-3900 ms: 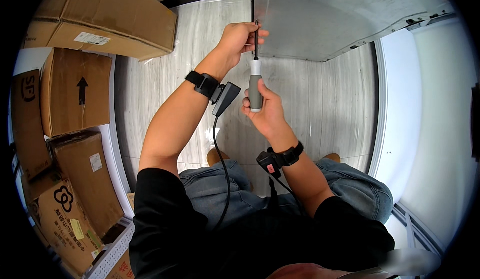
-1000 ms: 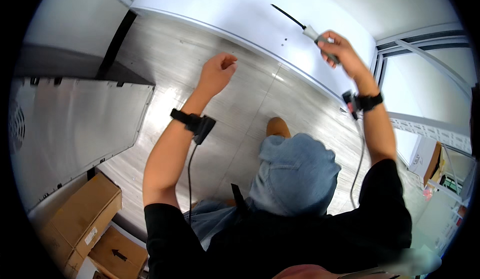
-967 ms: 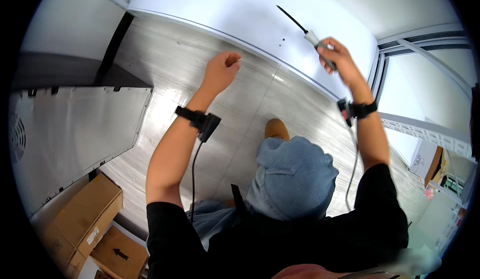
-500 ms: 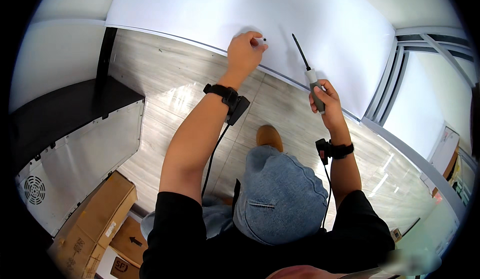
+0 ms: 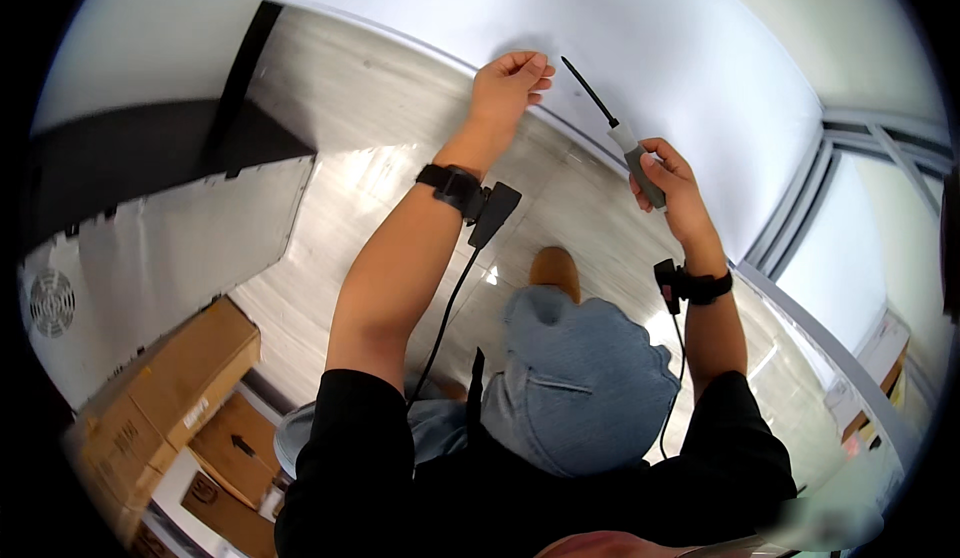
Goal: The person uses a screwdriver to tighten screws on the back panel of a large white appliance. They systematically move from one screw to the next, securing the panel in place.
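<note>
My right hand [image 5: 668,182] is wrapped round the grey handle of a screwdriver [image 5: 626,144]. Its dark shaft points up and left, with the tip in front of a large white panel [image 5: 690,48]. Left of that tip, my left hand [image 5: 512,86] has thumb and fingertips pressed together close to the panel's lower edge. Whatever they pinch, if anything, is hidden or too small to name. A black strap with a small device [image 5: 460,190] sits on the left wrist, and a similar wrist device [image 5: 690,284] on the right.
To the left stands a metal cabinet [image 5: 180,228] with a black top, and cardboard boxes [image 5: 165,388] sit below it. A grey metal frame [image 5: 795,198] borders the panel on the right. Cables hang from both wrist devices above the tiled floor.
My left thumb and fingers have closed together where a small dark piece showed beside them. The screwdriver tip has come nearer to the left hand. The whole view has shifted and turned slightly.
</note>
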The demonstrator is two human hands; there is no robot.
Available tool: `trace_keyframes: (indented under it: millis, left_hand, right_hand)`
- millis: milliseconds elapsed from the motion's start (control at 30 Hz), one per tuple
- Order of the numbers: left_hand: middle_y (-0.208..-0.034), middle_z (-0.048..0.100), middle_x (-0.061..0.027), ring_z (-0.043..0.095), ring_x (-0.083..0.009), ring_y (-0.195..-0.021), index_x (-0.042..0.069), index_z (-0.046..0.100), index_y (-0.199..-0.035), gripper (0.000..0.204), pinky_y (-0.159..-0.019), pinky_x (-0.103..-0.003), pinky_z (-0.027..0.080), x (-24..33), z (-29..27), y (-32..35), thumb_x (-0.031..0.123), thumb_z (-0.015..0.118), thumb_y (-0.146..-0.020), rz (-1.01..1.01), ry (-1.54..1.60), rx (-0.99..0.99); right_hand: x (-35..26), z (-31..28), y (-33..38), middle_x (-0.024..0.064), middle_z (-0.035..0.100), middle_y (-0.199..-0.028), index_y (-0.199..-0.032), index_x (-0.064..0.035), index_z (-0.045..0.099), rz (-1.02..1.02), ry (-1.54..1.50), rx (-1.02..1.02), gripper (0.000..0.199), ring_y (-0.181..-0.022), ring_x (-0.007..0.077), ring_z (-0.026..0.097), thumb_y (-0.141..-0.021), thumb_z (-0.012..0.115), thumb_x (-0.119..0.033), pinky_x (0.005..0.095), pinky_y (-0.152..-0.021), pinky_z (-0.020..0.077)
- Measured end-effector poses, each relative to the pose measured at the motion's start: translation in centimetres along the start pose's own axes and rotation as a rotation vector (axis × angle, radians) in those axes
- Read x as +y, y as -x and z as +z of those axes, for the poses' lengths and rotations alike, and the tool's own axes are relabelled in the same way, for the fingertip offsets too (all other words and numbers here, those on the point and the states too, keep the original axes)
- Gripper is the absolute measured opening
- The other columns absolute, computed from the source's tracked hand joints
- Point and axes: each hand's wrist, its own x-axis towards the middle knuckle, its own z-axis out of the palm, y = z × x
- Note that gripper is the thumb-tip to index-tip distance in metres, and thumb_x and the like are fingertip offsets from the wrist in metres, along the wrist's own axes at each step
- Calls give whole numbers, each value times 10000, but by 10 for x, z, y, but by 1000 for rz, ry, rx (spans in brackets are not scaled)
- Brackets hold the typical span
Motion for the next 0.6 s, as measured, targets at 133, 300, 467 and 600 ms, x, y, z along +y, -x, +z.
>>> trace_keyframes:
  millis: [133, 300, 467, 600]
  left_hand:
    - [-950, 645, -60, 622, -187, -841, 58, 565, -974, 128, -759, -303, 524, 26, -82, 41, 177, 522, -951, -194, 555, -36]
    - [-930, 643, -68, 630, -191, -857, 58, 564, -931, 160, -769, -296, 536, 26, -176, 103, 213, 529, -948, -70, 736, 6]
    - [-901, 642, -63, 632, -180, -847, 57, 570, -911, 158, -744, -280, 540, 19, -252, 160, 205, 529, -948, 59, 810, 75]
    - [-892, 638, -61, 622, -157, -804, 53, 568, -915, 156, -729, -267, 537, 14, -294, 202, 200, 528, -949, 104, 821, 169]
  right_hand:
    - [-39, 59, -22, 20, 534, -663, -1041, -61, 535, 9, 269, -173, 269, -476, 72, 454, -932, 536, -307, 218, -436, 348]
    - [-66, 151, -32, 3, 507, -640, -1057, -64, 530, -41, 521, -399, 255, -470, 63, 437, -927, 539, -284, 217, -433, 346]
    - [-72, 237, -24, -5, 490, -617, -973, -67, 553, -88, 726, -548, 230, -462, 67, 413, -919, 550, -290, 219, -436, 330]
    - [-72, 294, -3, -12, 478, -604, -944, -79, 561, -171, 914, -575, 214, -468, 65, 409, -913, 556, -291, 222, -440, 328]
